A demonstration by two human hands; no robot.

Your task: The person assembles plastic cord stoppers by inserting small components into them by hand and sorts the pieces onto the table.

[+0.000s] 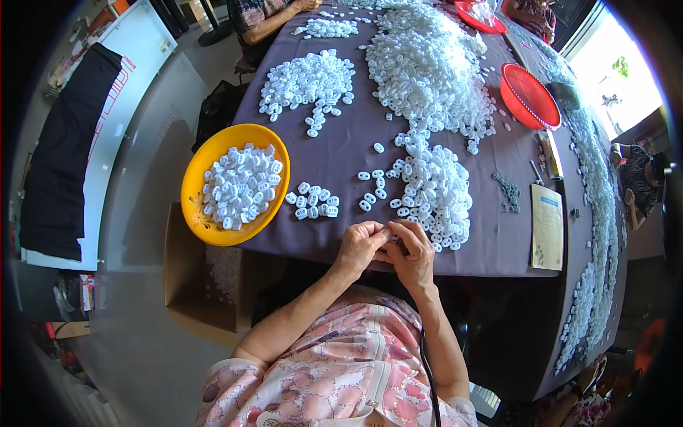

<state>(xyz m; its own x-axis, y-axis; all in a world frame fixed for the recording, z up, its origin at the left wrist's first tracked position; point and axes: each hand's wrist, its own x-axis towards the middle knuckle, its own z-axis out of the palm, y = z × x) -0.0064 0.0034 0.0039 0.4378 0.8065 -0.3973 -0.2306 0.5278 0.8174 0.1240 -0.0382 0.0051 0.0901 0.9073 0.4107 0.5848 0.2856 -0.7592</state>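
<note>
At the table's front edge my left hand (361, 247) and my right hand (414, 256) meet, fingertips pinched together. Whatever they hold is small and hidden by the fingers. Just beyond my right hand lies a heap of small white oval plastic pieces (440, 196), each with two dark holes or marks. Several loose white pieces (372, 188) are scattered left of that heap. Farther left, a small cluster of thicker white pieces (313, 201) sits near a yellow bowl (193, 181). Inside the bowl is a mound of similar white pieces (240, 185).
Larger white heaps (427, 71) cover the far dark tablecloth (284, 153). A red basket (528, 96), a brown notebook (546, 228) and a grey-green tangle (509, 191) lie to the right. A cardboard box (181, 285) stands below the bowl. Other people sit around the tables.
</note>
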